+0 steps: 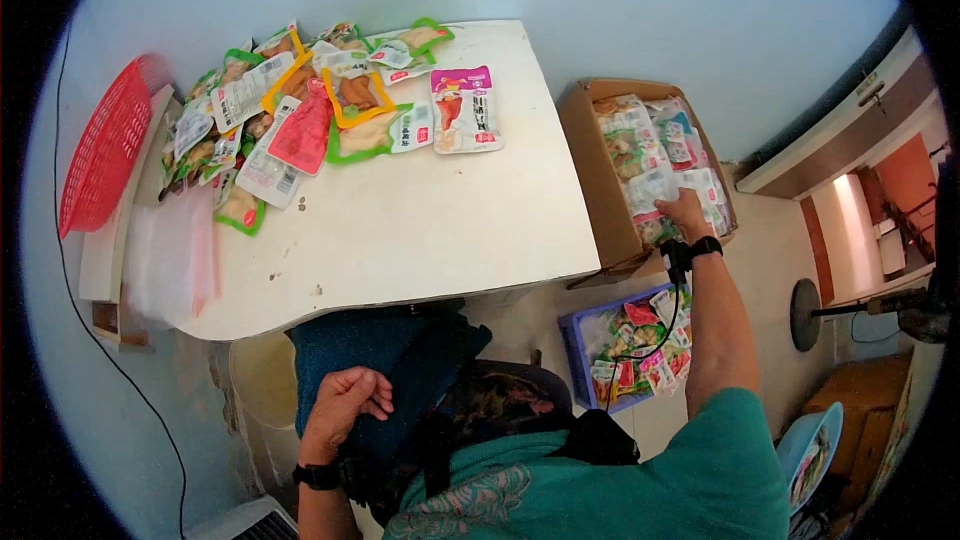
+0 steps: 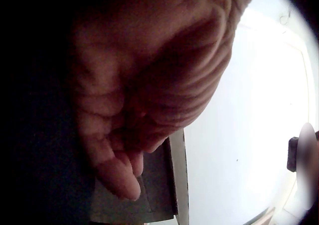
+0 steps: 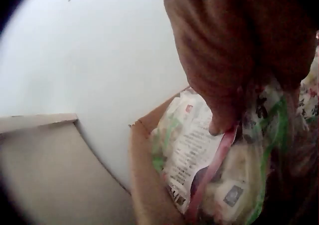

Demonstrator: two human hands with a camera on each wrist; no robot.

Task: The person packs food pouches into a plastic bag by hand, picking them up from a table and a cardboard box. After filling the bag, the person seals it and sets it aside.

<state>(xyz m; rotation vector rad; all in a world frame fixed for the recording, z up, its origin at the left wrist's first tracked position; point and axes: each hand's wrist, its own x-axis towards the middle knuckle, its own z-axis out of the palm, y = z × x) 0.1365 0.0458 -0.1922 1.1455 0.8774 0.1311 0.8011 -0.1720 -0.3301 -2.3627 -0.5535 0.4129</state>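
Note:
My right hand [image 1: 687, 215] reaches into an open cardboard box [image 1: 575, 140] to the right of the white table. It grips a clear plastic bag of food packets [image 3: 232, 185]; in the right wrist view the thumb lies against the bag and the plastic bunches under the fingers. More bagged packets [image 1: 630, 140] fill the box around it. Over the dark blue cloth [image 1: 340, 340] on the lap, my left hand [image 1: 350, 400] hangs with loosely curled fingers and holds nothing. The left wrist view shows its palm [image 2: 149, 85] in shadow.
On the white table [image 1: 420, 230] lie a heap of food packets [image 1: 260, 90], a purple-and-white packet [image 1: 466, 110] and clear plastic bags [image 1: 170, 255]. A red basket [image 1: 105, 145] leans at the left. A purple crate [image 1: 580, 350] of packets stands on the floor below the box.

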